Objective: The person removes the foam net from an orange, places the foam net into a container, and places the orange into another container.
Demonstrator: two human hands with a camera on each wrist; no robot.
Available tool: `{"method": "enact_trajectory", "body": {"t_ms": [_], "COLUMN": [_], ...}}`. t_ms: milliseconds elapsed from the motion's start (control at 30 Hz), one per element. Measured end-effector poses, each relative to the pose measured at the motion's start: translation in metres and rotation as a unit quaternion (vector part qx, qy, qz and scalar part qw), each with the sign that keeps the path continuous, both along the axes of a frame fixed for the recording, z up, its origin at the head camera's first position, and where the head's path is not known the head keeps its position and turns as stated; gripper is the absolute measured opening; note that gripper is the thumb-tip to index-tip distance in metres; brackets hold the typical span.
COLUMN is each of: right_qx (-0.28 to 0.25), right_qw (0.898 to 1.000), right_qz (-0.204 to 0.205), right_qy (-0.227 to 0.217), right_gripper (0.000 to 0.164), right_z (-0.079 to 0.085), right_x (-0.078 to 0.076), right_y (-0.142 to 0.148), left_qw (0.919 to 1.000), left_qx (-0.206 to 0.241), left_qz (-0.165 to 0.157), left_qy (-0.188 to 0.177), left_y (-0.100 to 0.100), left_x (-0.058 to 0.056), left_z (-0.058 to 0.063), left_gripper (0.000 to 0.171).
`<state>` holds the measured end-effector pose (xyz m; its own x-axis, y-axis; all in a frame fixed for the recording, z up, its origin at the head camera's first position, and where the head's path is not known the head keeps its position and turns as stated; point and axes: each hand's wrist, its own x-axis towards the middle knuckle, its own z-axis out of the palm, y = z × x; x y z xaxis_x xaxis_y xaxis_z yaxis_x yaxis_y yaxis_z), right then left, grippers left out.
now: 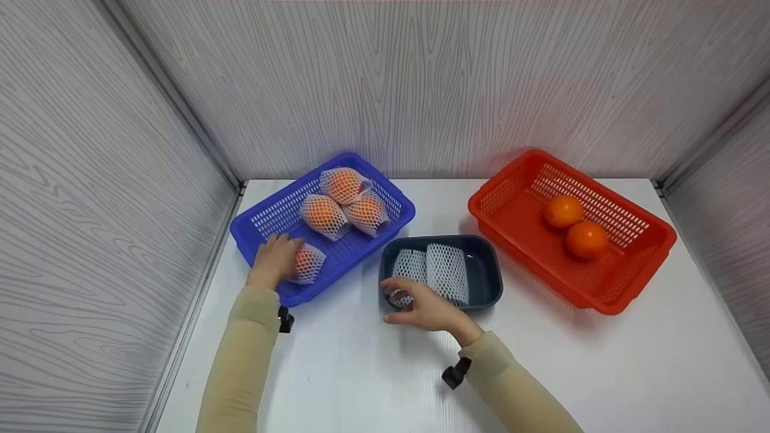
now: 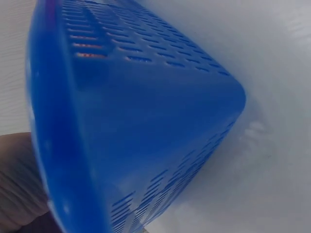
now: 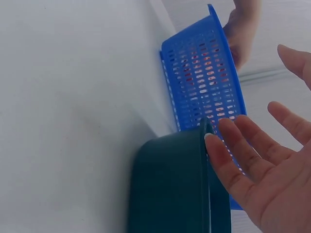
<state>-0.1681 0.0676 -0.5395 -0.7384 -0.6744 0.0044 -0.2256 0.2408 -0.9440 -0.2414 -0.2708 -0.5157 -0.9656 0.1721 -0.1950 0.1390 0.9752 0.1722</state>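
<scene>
In the head view, my left hand [image 1: 276, 261] is inside the blue basket [image 1: 252, 227], its curled fingers around the left side of an orange in a white foam net [image 1: 308, 263]. The thumb and part of that orange are hidden. Several more netted oranges [image 1: 325, 216] lie farther back in the basket. My right hand [image 1: 428, 308] is over the front left of a dark teal tray [image 1: 486, 276], fingers spread and slightly bent, holding nothing. White foam nets [image 1: 447, 273] lie in this tray. The left wrist view shows mostly the basket's outer wall [image 2: 146, 97].
A red basket [image 1: 517, 240] stands on the right with two bare oranges, one of them the front orange [image 1: 586, 239]. All the containers stand on a white table [image 1: 361, 373]. Grey wood-grained panels [image 1: 385, 90] enclose its back and sides.
</scene>
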Motion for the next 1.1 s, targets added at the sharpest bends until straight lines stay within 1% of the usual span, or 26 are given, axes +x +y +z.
{"method": "enact_trajectory", "body": {"t_ms": [100, 167, 367, 467, 567, 667, 767, 867, 1000, 1100], "right_qx": [0.0, -0.001, 0.0, 0.0, 0.002, -0.001, -0.013, -0.024, -0.032, -0.04], "right_qw": [1.0, 1.0, 1.0, 1.0, 1.0, 1.0, 1.0, 1.0, 0.999, 0.999], "right_qz": [0.0, 0.001, 0.003, 0.001, 0.0, 0.0, 0.0, -0.003, -0.011, -0.019], "right_qy": [0.0, -0.002, 0.0, 0.005, 0.004, -0.002, -0.004, 0.0, 0.002, 0.002], "right_gripper": [0.062, 0.061, 0.059, 0.059, 0.059, 0.058, 0.055, 0.055, 0.057, 0.058], "right_z": [-0.001, -0.001, 0.0, 0.001, 0.009, 0.025, 0.038, 0.027, 0.01, 0.014], "right_x": [0.001, 0.001, 0.001, 0.001, 0.003, 0.008, 0.01, 0.006, -0.001, 0.001], "right_y": [-0.003, -0.004, -0.004, -0.004, -0.004, -0.004, -0.003, -0.002, 0.0, 0.003], "left_qw": [0.9999, 0.9999, 0.9984, 0.9975, 0.9969, 0.996, 0.9951, 0.994, 0.99, 0.984], "left_qx": [-0.008, -0.003, 0.037, 0.055, 0.069, 0.086, 0.098, 0.104, 0.112, 0.131], "left_qz": [0.003, 0.005, 0.016, 0.015, 0.017, 0.017, 0.01, -0.008, -0.035, -0.049], "left_qy": [-0.005, -0.012, -0.04, -0.041, -0.033, -0.017, 0.003, 0.034, 0.078, 0.11], "left_y": [-0.002, -0.002, -0.005, -0.006, -0.008, -0.008, -0.006, 0.001, 0.018, 0.035], "left_x": [-0.002, -0.003, -0.006, -0.007, -0.006, -0.003, 0.002, 0.01, 0.021, 0.029], "left_z": [-0.001, -0.001, 0.001, 0.002, 0.006, 0.012, 0.022, 0.034, 0.048, 0.056], "left_gripper": [0.073, 0.073, 0.069, 0.068, 0.07, 0.071, 0.071, 0.072, 0.074, 0.073]}}
